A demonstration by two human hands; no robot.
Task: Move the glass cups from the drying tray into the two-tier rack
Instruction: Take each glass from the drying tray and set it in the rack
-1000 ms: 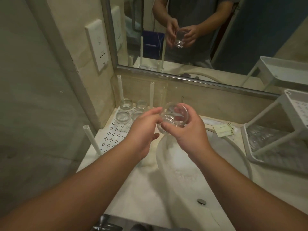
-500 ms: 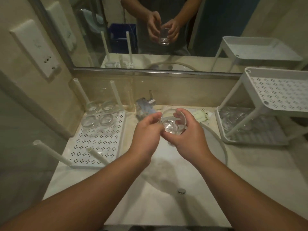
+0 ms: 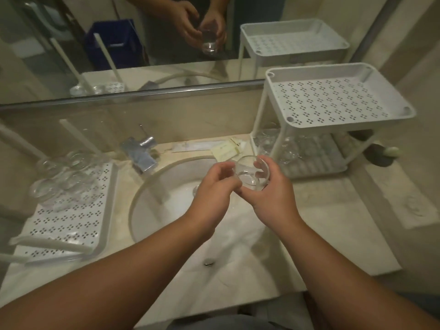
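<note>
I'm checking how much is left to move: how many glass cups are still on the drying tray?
4, clustered at the far end of the drying tray: two at the back, two in front. They are blurred, so another may be hidden.

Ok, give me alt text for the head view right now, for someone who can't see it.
Over a bathroom sink, the right hand holds a clear glass cup while the left hand hovers beside it. More glass cups sit on the white drying tray at left; the two-tier rack stands at right.
</note>
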